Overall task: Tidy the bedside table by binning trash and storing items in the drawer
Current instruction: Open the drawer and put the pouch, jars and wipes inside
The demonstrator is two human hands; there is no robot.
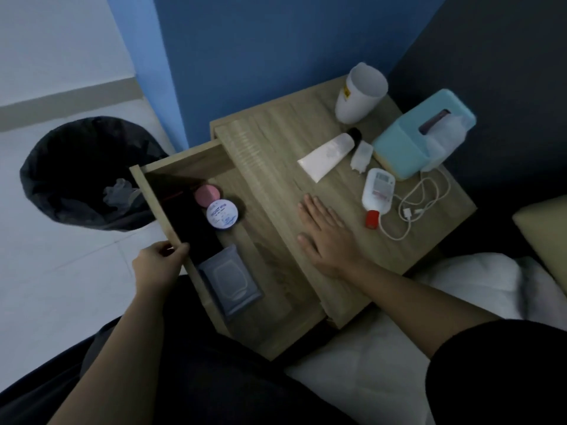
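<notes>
A: Hands? Drawer?
B: Left hand [161, 260] pinches the light wooden pulled-out drawer [214, 240] front edge. Right hand [325, 237] flat, fingers spread, on the wooden desk [276, 142] beside the drawer.

Wooden bedside table [276, 142], frame centre. Drawer [159, 167] pulled open toward lower left; inside: pink tin [206, 194], white-lidded tin [222, 214], grey wipes pack [230, 280]. On top, upper right: white tube [326, 156], red-capped bottle [378, 191], white cable [420, 204], crumpled tissue [362, 156]. Black-lined bin [76, 167], left edge.
</notes>
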